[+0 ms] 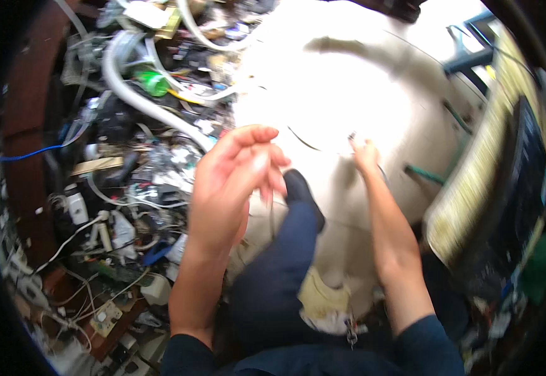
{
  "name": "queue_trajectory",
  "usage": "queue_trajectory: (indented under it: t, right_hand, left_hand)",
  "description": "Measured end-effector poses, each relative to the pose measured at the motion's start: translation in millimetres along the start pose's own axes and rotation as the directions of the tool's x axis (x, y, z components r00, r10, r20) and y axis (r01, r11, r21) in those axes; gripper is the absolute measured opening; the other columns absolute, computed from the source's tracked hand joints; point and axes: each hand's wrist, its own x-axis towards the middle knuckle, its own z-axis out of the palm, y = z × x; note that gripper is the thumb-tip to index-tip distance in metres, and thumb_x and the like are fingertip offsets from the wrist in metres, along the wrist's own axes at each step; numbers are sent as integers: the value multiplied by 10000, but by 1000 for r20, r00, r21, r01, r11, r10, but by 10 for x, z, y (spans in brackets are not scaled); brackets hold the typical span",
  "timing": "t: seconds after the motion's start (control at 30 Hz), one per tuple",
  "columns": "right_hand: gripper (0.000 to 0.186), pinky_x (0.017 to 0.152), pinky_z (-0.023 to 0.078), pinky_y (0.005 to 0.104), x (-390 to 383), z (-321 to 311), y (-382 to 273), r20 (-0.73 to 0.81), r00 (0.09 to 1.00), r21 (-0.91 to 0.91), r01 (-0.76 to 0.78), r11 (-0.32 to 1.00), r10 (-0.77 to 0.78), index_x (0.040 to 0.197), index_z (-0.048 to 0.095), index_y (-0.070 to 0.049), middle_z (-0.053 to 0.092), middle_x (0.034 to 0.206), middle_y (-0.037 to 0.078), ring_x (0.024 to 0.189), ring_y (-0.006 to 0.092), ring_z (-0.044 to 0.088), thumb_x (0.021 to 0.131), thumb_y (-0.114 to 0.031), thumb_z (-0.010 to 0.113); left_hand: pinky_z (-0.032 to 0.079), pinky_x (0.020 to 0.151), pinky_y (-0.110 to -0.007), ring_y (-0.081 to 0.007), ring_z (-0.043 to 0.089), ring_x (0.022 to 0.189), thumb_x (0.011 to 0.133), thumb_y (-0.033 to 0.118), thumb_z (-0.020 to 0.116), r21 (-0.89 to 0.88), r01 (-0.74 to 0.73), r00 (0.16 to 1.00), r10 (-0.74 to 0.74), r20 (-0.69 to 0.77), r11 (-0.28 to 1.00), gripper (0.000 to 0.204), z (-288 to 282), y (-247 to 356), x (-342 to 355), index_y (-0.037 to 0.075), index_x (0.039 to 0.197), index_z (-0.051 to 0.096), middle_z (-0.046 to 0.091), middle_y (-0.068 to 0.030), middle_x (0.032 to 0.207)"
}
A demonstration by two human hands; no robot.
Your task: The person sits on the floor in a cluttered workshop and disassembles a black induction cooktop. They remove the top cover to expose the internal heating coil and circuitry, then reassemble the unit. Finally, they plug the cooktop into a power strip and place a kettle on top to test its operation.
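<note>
My left hand (235, 164) is raised over the edge of the scrap heap, its fingers loosely bent and apart, with nothing visible in them. Lower and farther right, my right hand (365, 155) reaches out over the pale floor. Its fingers are closed together, and a small dark bit (352, 135) shows at their tips, too blurred to name. Between the two hands a thin dark curved strip (303, 139) lies on the floor. A thick white corrugated hose (141, 103) passes through the heap just left of my left hand.
A heap of scrap (160, 169) with cables, plastic and hoses fills the left side. My shoe (301, 191) stands on the floor (342, 207). At the right is a worn yellowish padded piece (473, 182) beside a dark panel (514, 207). A blue-green metal frame (470, 61) stands far right.
</note>
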Motion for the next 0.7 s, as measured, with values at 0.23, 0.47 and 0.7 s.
queue_trajectory:
  t: [0.23,0.47,0.7]
  right_hand:
    - [515,912,530,496,131,212,-551,15,999,-172,42,984,-40,1098,660,36,720,1072,262,1032,445,683,876,-411,783]
    - [97,533,497,363,488,110,-404,351,931,282,-206,937,98,874,642,-32,657,699,114,558,250,632,816,-82,701]
    - [179,503,488,265,-750,-596,-590,678,734,615,-540,575,-36,935,617,-39,635,713,49,535,157,594,809,49,708]
  left_hand:
    - [538,583,-290,-142,633,829,989,174,698,402,-74,678,342,-651,913,441,-2081,-485,2240,-47,1320,508,644,-90,1051]
    - [486,991,-452,-368,613,1149,743,530,859,843,225,239,811,-534,489,825,-2036,582,3511,-30,1264,549,606,-194,1249]
    - [483,1004,-507,-345,643,1213,725,516,895,685,588,302,670,-679,430,924,-2175,979,3661,44,1365,426,611,-180,1349]
